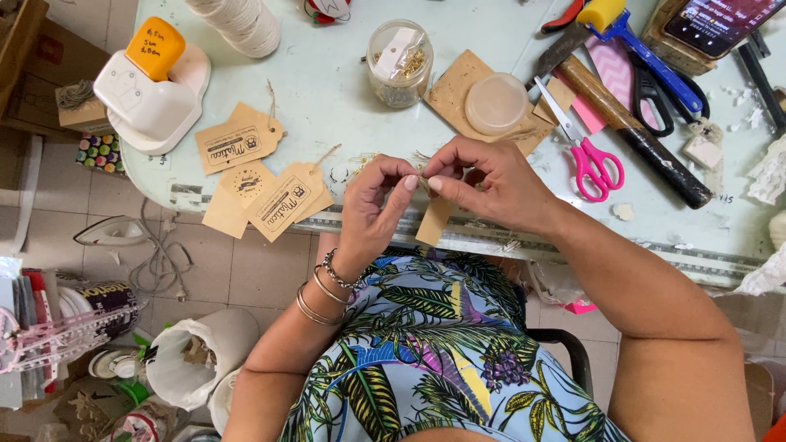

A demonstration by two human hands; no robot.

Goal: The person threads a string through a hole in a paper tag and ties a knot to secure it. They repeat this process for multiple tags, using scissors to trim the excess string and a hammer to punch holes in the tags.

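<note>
Tag (434, 219) being pinched by left hand (375, 205) and right hand (491, 184) fingers at desk (344, 90) front edge | 4 finished tags (255, 176) lying near left corner

A pale green table (344, 90) stands over a beige tiled floor (262, 270).

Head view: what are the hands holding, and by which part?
Both hands, left and right, pinch the top end of a blank kraft paper tag between fingertips; the tag hangs below. Something small and golden shows at the pinch, unclear.
</note>
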